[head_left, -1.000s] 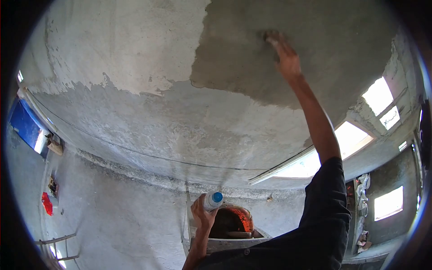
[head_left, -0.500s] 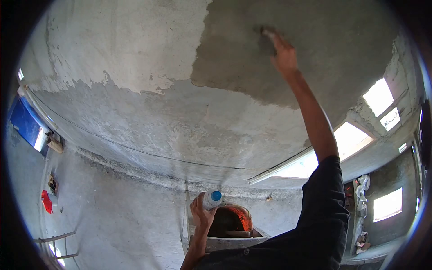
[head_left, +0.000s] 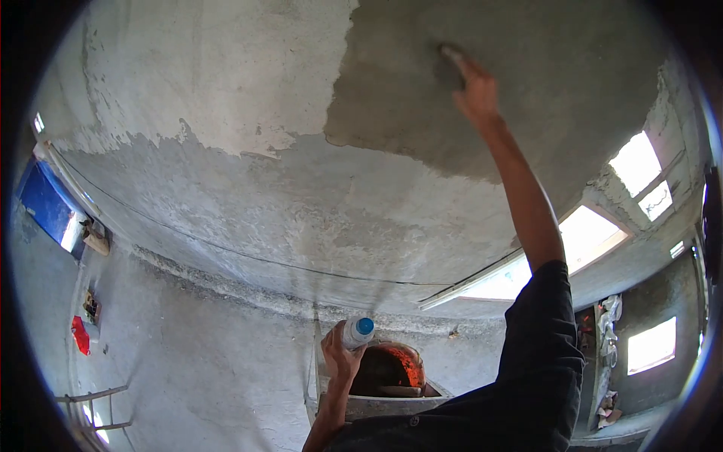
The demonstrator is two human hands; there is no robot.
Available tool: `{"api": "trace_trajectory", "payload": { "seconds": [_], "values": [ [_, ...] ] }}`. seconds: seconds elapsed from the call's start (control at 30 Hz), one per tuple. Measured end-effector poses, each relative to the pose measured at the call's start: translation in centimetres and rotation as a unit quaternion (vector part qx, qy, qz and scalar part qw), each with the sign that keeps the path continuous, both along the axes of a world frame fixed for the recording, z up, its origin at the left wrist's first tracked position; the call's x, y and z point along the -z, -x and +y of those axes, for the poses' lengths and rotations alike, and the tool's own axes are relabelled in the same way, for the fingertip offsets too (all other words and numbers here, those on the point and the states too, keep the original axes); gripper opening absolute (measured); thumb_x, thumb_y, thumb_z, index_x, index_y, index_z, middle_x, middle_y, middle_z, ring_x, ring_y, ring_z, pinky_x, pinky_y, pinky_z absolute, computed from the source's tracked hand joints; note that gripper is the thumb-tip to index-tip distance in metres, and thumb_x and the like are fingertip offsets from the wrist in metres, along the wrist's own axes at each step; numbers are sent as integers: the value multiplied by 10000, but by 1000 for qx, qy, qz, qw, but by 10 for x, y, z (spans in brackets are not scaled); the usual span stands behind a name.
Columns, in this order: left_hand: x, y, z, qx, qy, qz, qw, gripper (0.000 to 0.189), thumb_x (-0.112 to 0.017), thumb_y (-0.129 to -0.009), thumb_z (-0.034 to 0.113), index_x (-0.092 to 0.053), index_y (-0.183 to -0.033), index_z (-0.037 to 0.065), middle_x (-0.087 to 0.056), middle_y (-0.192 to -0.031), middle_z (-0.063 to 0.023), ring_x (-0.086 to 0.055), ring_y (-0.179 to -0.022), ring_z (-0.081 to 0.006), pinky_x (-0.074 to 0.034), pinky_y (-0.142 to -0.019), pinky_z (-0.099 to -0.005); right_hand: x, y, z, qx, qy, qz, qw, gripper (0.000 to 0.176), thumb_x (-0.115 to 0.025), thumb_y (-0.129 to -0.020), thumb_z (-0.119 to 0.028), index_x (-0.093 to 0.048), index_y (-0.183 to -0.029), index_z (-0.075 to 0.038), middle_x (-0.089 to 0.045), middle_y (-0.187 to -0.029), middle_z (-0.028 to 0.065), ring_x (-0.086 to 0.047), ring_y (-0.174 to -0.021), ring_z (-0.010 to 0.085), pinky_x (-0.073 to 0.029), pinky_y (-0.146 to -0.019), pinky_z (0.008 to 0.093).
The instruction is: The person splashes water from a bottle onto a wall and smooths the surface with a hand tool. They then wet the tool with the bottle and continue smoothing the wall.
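My right hand [head_left: 477, 96] is raised high against the wall, its fingers closed around a dark, flat pad [head_left: 449, 72]. The pad's exact kind is blurred. It lies against a darker, damp-looking patch of plaster [head_left: 392, 105] with a ragged edge. Low in the view, my left hand [head_left: 337, 355] grips a whitish plastic bottle [head_left: 351, 334] whose blue cap [head_left: 364, 326] faces up towards me. Just right of the bottle is a round container [head_left: 410, 363] with an orange inside and something dark in it.
The container sits on a grey platform [head_left: 376, 407] below me. A thin cable [head_left: 248, 260] runs along the lower wall. Bright window openings [head_left: 595, 233] are at the right. At the left are a blue panel [head_left: 47, 203], a red item [head_left: 80, 336] and a ladder-like frame [head_left: 94, 397].
The view has shifted very slightly. My right hand with the pad stays at nearly the same spot on the wall, and my left hand keeps hold of the bottle.
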State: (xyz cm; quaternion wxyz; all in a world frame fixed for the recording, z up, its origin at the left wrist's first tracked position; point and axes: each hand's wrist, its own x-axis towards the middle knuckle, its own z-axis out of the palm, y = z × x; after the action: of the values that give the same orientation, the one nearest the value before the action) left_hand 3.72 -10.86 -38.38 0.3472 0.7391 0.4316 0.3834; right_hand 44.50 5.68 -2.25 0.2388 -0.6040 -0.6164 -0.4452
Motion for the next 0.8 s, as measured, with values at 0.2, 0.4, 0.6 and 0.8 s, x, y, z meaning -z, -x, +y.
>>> {"api": "trace_trajectory", "payload": {
  "seconds": [0.2,0.4,0.6,0.8],
  "values": [
    [-9,-1,2,0,-22,7,1000,644,-851,-489,47,-571,-1068,13,-647,-960,-199,-615,-891,-413,-490,-781,-474,-5,5,16,65,-30,-53,996,703,-760,-615,-47,-543,-1270,-183,-568,-1239,116,-603,-1058,293,-531,-883,402],
    [-12,0,1,-4,-32,5,999,631,-844,-495,46,-573,-1064,20,-648,-951,-199,-618,-876,-417,-495,-771,-477,54,19,0,15,97,-14,995,680,-725,-615,-4,-556,-1250,-175,-583,-1210,105,-605,-1051,286,-541,-868,393],
    [-14,0,0,3,-19,14,1000,630,-842,-504,46,-565,-1069,22,-642,-973,-199,-613,-901,-416,-494,-783,-477,-25,24,-3,37,-63,58,996,674,-713,-623,22,-556,-1251,-165,-579,-1222,92,-606,-1047,282,-539,-877,384],
    [-4,0,-2,9,-6,9,1000,632,-838,-530,105,-562,-1096,53,-639,-998,-176,-597,-948,-398,-457,-821,-488,45,-7,11,90,22,-107,990,613,-666,-676,48,-584,-1235,-190,-571,-1250,154,-597,-1081,310,-523,-915,384]
  ]
}}
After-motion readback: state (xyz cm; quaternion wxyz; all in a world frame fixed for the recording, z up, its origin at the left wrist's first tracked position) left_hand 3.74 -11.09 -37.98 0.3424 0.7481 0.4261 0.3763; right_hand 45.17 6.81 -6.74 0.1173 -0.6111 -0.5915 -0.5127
